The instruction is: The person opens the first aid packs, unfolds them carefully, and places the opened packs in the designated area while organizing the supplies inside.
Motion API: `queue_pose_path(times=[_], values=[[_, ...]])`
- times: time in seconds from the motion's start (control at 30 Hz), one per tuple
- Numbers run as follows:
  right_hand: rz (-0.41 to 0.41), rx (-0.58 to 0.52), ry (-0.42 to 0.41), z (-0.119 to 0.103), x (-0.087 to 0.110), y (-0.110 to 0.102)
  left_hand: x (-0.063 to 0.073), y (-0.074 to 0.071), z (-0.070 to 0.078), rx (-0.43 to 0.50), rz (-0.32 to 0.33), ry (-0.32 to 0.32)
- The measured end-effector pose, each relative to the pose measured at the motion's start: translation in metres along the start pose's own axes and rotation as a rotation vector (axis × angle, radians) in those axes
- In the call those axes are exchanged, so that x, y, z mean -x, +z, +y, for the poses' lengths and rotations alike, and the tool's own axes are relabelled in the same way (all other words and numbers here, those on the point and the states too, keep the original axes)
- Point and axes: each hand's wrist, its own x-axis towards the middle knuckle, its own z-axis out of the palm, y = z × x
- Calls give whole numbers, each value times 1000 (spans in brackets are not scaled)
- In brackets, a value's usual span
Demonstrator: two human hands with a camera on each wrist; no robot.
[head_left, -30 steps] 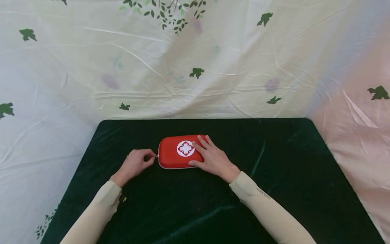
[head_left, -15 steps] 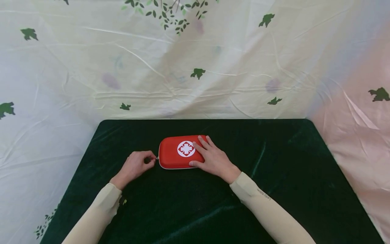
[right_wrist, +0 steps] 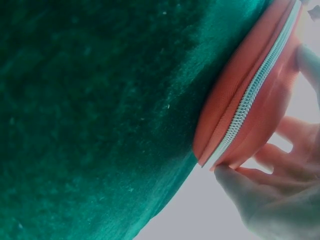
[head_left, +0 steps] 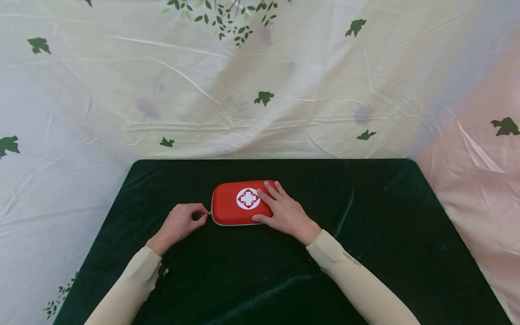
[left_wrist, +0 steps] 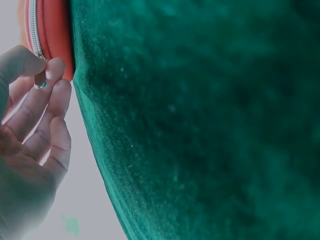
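Observation:
A red first-aid case (head_left: 223, 203) with a white cross emblem lies flat near the table's far middle. At its left end, my left hand (head_left: 180, 223) pinches the zipper pull (left_wrist: 39, 79) between thumb and forefinger, its other fingers loosely bent. My right hand (head_left: 290, 214) rests on the case's right part, fingers spread and fairly straight, the thumb by the near edge. Seen from the right wrist, the zipper (right_wrist: 245, 102) along the near side has its teeth together. The case's far side is hidden.
A dark green velvety cloth (head_left: 243, 280) covers the table. Behind it and at both sides hangs a pale curtain (head_left: 195, 122) printed with leaves and birds.
My left hand has moved slightly toward the near side with the zipper pull, along the case's left end. My right hand and the case have stayed almost still.

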Motion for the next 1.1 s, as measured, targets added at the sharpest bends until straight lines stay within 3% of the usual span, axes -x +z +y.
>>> queue_pose_path(times=[1.1], values=[[9,8,9,-1,-1,1,12,1,10,-1,-41,15]])
